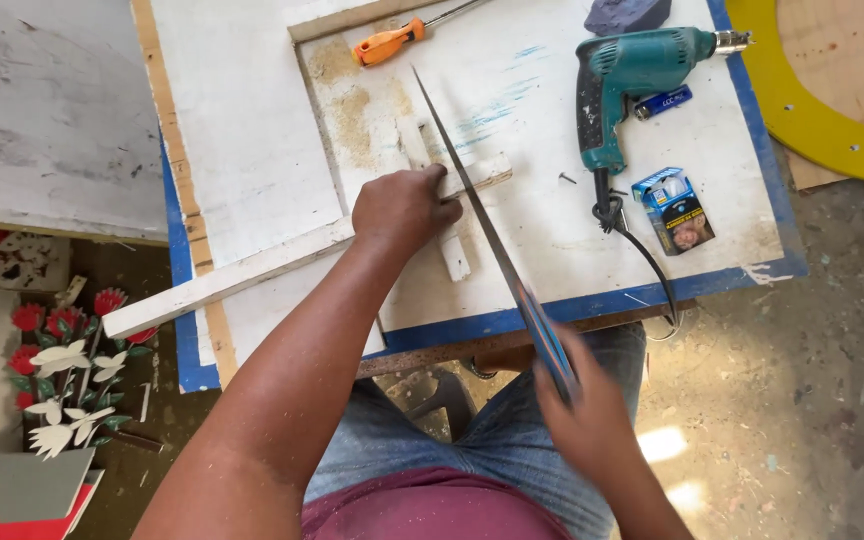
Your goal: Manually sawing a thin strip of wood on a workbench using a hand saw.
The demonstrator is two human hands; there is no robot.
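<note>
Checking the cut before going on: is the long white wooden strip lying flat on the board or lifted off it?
Flat: the long white wooden strip lies on the white board, pressed down by the left hand.

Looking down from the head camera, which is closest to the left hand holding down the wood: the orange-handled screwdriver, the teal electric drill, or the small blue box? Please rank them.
From the left hand, pressing the long white wooden strip:
1. Orange-handled screwdriver, straight up the board near its top edge.
2. Teal electric drill, up and to the right, past the saw blade.
3. Small blue box, far right, near the board's blue edge.

The first two are fairly close in distance.
</note>
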